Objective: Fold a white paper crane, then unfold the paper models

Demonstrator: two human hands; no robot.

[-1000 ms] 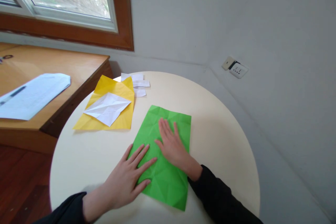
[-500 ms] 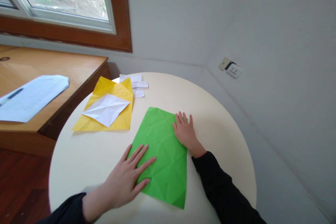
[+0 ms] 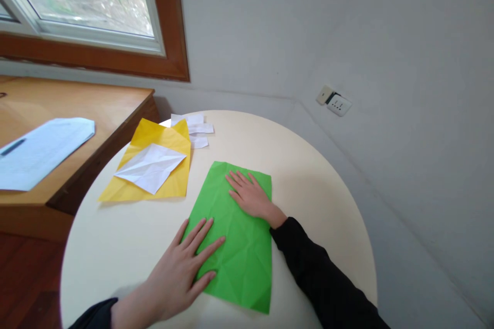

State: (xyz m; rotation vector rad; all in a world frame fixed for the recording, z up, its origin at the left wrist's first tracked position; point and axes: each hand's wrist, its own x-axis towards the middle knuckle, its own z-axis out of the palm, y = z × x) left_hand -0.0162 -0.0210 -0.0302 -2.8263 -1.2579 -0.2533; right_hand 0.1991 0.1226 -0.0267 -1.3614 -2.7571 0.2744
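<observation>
A creased sheet of green paper (image 3: 235, 252) lies on the round cream table (image 3: 309, 180) in front of me. My left hand (image 3: 179, 272) rests on the sheet's left edge with its fingers spread. Toward the far right part of the sheet, my right hand (image 3: 250, 198) lies flat, palm down, fingers stretched out. Fold lines cross the green surface, and its near right corner is uncovered. Neither hand grips anything.
Left of the green sheet is a folded yellow paper (image 3: 175, 180), with a creased white paper (image 3: 152, 164) on top. Several white paper strips (image 3: 203, 128) lie behind it. A wooden desk (image 3: 100, 95) at the left bears papers (image 3: 50, 149) and a pen (image 3: 13, 147).
My right hand has slid left across the green sheet, from its right edge toward the middle of its far part. My left hand stays in place on the sheet. The view has shifted slightly.
</observation>
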